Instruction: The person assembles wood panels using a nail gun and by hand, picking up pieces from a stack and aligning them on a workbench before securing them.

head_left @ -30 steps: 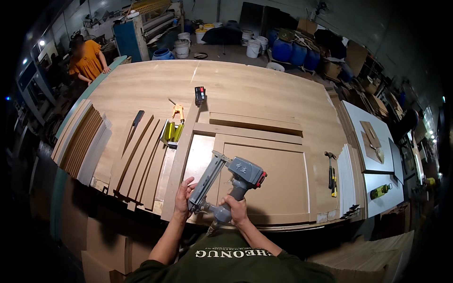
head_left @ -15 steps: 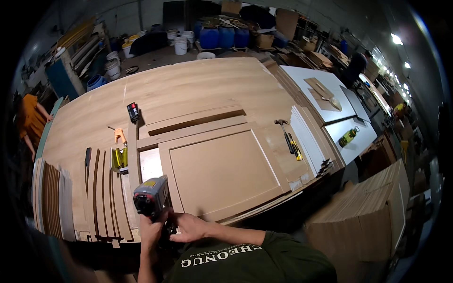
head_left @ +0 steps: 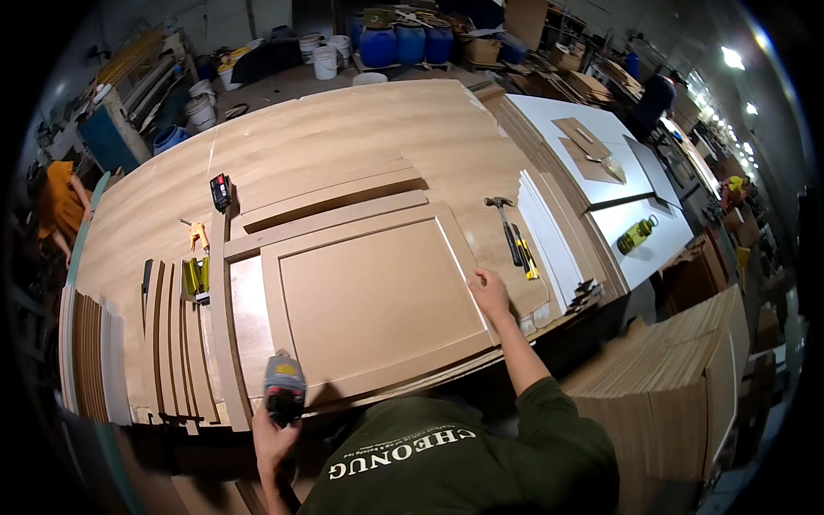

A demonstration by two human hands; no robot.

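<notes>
Brown fibreboard covers nearly the whole wide workbench point(head_left: 343, 137), and on it lies a framed cabinet door panel point(head_left: 378, 296) of the same pale board, its lower edge near the bench front. The person's right hand point(head_left: 489, 292) rests flat on the panel's right rail, fingers spread and closed round nothing. Their left hand point(head_left: 273, 433) is wrapped around the grip of a grey and black nail gun point(head_left: 284, 388) with a yellow label, held upright at the bench's front edge just left of the panel; the tool's nose is hidden behind its own body, so I cannot tell whether it touches the board.

Left of the panel stands a row of narrow fibreboard strips point(head_left: 176, 343), with a yellow-handled tool point(head_left: 200, 279) lying among them, too small to identify. A small black device with red trim point(head_left: 221, 190) sits further back. To the right of the panel lie a black claw hammer point(head_left: 505, 227) and a yellow and black pencil-like tool point(head_left: 524, 253). Beyond them, stacked boards slope off the bench edge.

At far left, a person in an orange top point(head_left: 58, 202) is half cut off by the dark rim. Blue barrels point(head_left: 395, 43) and white buckets point(head_left: 324, 60) stand blurred at the back.
</notes>
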